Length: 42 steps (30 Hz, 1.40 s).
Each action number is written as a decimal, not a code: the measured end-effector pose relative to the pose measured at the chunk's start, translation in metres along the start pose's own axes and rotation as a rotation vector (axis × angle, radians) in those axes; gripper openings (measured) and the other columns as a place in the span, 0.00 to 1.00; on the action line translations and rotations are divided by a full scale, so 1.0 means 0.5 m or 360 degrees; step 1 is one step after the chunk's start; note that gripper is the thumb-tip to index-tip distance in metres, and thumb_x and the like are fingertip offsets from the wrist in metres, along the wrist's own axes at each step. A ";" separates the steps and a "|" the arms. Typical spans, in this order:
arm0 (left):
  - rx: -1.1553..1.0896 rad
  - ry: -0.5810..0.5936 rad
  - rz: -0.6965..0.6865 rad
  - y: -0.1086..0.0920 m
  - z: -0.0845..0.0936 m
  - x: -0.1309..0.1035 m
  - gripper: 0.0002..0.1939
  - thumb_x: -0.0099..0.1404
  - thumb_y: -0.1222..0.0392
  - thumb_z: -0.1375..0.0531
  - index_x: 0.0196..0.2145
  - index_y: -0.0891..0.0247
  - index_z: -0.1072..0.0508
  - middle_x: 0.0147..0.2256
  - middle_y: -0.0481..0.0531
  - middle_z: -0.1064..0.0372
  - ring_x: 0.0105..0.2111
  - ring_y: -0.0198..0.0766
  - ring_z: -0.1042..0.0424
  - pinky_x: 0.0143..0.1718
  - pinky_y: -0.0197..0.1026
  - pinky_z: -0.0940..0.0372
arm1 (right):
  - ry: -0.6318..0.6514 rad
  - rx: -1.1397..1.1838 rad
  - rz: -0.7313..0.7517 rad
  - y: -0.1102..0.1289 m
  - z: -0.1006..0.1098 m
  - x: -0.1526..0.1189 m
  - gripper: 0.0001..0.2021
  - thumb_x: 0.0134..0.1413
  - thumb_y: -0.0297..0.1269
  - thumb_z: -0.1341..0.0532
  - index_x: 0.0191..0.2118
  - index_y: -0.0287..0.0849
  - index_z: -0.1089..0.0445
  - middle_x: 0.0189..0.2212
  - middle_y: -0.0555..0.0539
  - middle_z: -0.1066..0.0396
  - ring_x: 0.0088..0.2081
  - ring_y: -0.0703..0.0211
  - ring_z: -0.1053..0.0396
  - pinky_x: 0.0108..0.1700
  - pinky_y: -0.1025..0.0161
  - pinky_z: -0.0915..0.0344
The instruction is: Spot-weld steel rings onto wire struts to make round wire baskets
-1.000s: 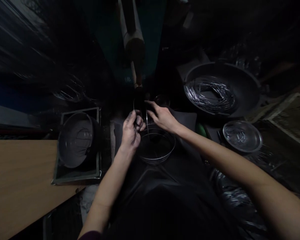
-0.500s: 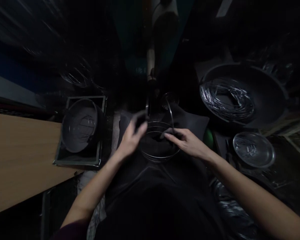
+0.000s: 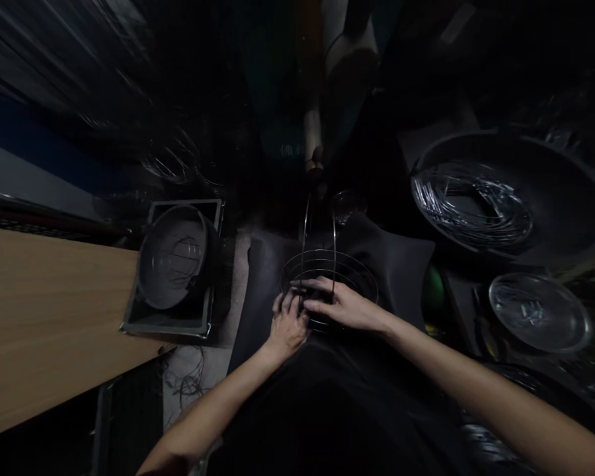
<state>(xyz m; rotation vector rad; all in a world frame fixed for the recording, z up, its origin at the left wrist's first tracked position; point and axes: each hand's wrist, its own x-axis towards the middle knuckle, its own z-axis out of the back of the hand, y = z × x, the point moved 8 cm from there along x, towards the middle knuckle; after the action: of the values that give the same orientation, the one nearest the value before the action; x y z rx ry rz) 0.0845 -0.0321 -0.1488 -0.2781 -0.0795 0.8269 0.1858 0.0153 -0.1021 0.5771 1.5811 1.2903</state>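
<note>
A round wire frame point(image 3: 334, 254) sits low in front of me, over a dark sheet point(image 3: 401, 254) spread across my lap. Thin rings form its base, and two tall wires rise from it toward the tip of a machine. On the near left part of the frame, my left hand point(image 3: 290, 325) has its fingers curled around the wire. From the right, my right hand point(image 3: 346, 305) reaches across the rings, thumb and fingers closing on the wire close to the left fingertips. Dim light hides exactly where the fingers grip.
The machine's pale rod point(image 3: 314, 139) points down just beyond the frame. To the right stand a large dark basin point(image 3: 570, 205) with a coil of wire pieces point(image 3: 469, 208) and a clear shallow bowl point(image 3: 540, 314). A deep pan point(image 3: 173, 261) rests on a crate beside a wooden board point(image 3: 54, 324).
My left hand has come down and right onto the wire frame, beside my right hand. The frame's tall wires have turned. The view has shifted slightly left.
</note>
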 end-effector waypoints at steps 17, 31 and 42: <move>-0.0320 0.0047 -0.0157 0.037 0.086 0.122 0.32 0.55 0.52 0.41 0.57 0.62 0.37 0.42 0.59 0.37 0.42 0.50 0.37 0.45 0.52 0.41 | -0.0637 0.0124 -0.0129 0.007 0.142 -0.045 0.18 0.45 0.52 0.34 0.31 0.39 0.29 0.28 0.47 0.31 0.29 0.61 0.35 0.29 0.65 0.37; -0.0800 -0.0890 -0.0262 0.121 0.297 0.364 0.24 0.52 0.57 0.42 0.47 0.65 0.33 0.38 0.56 0.37 0.40 0.45 0.36 0.43 0.47 0.40 | -0.0862 0.0742 0.0101 0.191 0.357 0.108 0.23 0.29 0.41 0.25 0.31 0.39 0.35 0.18 0.57 0.42 0.16 0.75 0.49 0.15 0.74 0.57; -0.1295 -0.0967 -0.0118 0.197 0.277 0.391 0.32 0.49 0.58 0.38 0.50 0.62 0.46 0.42 0.55 0.41 0.40 0.40 0.35 0.42 0.44 0.36 | -0.0839 0.0707 0.0069 0.201 0.370 0.170 0.24 0.23 0.40 0.25 0.26 0.38 0.38 0.16 0.57 0.43 0.17 0.74 0.48 0.16 0.74 0.57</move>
<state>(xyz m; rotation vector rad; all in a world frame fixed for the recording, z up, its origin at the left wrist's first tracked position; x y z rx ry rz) 0.1218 0.2043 -0.0503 -0.7729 -1.0036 0.7492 0.2939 0.2032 -0.0344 1.1310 1.4028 0.7215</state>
